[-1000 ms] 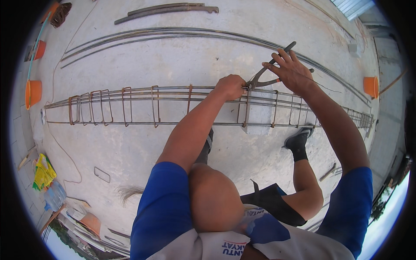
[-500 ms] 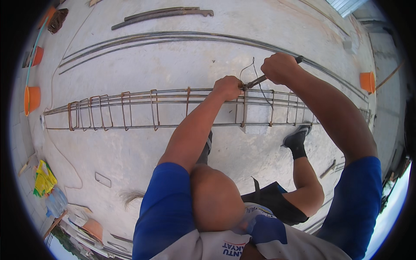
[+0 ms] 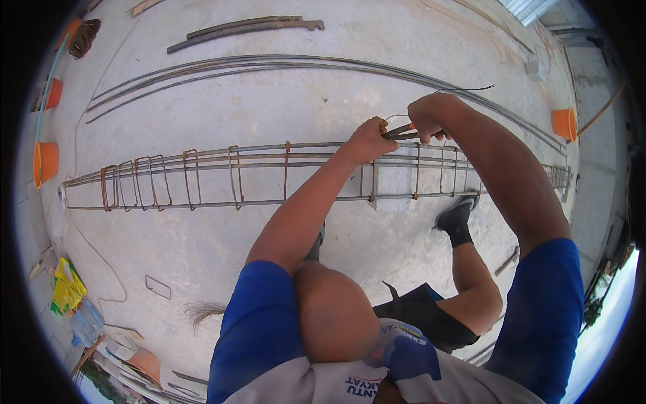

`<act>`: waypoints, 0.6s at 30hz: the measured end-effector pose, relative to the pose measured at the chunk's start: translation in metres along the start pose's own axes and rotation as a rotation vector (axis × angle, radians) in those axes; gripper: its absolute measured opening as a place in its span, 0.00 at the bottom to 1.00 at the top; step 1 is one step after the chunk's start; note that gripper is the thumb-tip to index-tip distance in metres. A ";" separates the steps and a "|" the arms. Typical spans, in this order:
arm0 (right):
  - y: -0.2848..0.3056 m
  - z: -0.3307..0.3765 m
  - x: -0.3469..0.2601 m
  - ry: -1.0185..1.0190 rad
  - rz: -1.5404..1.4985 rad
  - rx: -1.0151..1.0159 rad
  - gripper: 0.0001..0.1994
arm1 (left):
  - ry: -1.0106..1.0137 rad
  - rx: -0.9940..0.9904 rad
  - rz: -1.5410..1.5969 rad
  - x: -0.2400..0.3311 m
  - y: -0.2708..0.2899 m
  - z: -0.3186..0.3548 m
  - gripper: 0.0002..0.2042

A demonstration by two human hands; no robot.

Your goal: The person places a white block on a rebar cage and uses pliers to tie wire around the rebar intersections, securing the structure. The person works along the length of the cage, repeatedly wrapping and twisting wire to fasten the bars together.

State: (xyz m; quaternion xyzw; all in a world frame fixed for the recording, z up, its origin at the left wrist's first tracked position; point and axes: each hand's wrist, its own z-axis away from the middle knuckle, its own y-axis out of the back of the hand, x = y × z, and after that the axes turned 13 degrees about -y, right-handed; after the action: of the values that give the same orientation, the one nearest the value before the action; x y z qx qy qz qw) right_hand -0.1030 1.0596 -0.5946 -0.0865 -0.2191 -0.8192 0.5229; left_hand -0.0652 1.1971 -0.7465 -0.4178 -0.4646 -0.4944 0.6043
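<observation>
A long rusty rebar cage [image 3: 202,176] with several stirrups lies across the concrete floor. My left hand [image 3: 369,139] grips the cage's top bar at a stirrup joint. Just right of it, my right hand [image 3: 427,118] is closed around the handles of pincers [image 3: 397,132], whose jaws meet the joint beside my left fingers. A thin tie wire [image 3: 464,88] curls up behind my right hand. My right foot in a black shoe [image 3: 456,217] stands by the cage.
Long loose rebars [image 3: 269,65] and flat metal bars [image 3: 245,27] lie beyond the cage. Orange buckets [image 3: 46,161] stand at the left edge, another orange bucket [image 3: 564,123] at the right. A yellow bag [image 3: 66,288] and a single stirrup [image 3: 158,287] lie lower left.
My right hand has dropped and closed on the pincer handles, bringing the jaws down to the joint. The left hand has stayed on the top bar.
</observation>
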 end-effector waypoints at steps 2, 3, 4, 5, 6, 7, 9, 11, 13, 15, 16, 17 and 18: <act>0.003 0.001 0.002 -0.011 -0.030 -0.048 0.14 | -0.055 0.100 -0.132 -0.005 -0.015 -0.005 0.34; 0.003 0.001 0.002 -0.015 -0.044 -0.075 0.14 | -0.119 0.150 -0.179 -0.005 -0.021 -0.008 0.34; 0.005 0.001 0.001 -0.015 -0.053 -0.095 0.14 | -0.184 0.200 -0.226 -0.006 -0.026 -0.011 0.34; 0.007 0.002 0.002 -0.022 -0.063 -0.115 0.13 | -0.254 0.247 -0.270 -0.003 -0.031 -0.014 0.34; 0.008 0.002 0.003 -0.030 -0.074 -0.136 0.13 | -0.302 0.253 -0.288 0.000 -0.037 -0.015 0.33; 0.008 0.003 0.004 -0.049 -0.100 -0.150 0.13 | -0.352 0.259 -0.306 0.002 -0.043 -0.014 0.32; 0.008 0.001 0.001 -0.073 -0.148 -0.176 0.13 | -0.354 0.263 -0.342 0.007 -0.048 -0.014 0.29; 0.007 0.001 0.003 -0.092 -0.123 -0.169 0.15 | -0.270 0.253 -0.367 0.015 -0.053 -0.018 0.24; 0.002 0.005 0.006 -0.039 -0.028 0.009 0.16 | -0.219 0.201 -0.327 0.021 -0.052 -0.020 0.21; -0.008 0.023 0.002 0.096 0.152 0.363 0.16 | -0.210 0.163 -0.288 0.017 -0.043 -0.025 0.20; -0.020 0.024 0.003 0.117 0.299 0.686 0.15 | -0.206 0.133 -0.307 0.015 -0.037 -0.027 0.20; -0.036 0.023 0.007 0.137 0.447 1.010 0.13 | -0.203 0.103 -0.324 0.015 -0.031 -0.028 0.19; -0.046 0.023 0.010 0.151 0.589 1.334 0.12 | -0.202 0.069 -0.342 0.014 -0.026 -0.029 0.19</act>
State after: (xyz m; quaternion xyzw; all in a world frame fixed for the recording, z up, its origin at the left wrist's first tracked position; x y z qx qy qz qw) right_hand -0.1506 1.0778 -0.5831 0.2516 -0.6023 -0.3407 0.6767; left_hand -0.0856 1.1623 -0.7381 -0.3593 -0.6037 -0.5293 0.4757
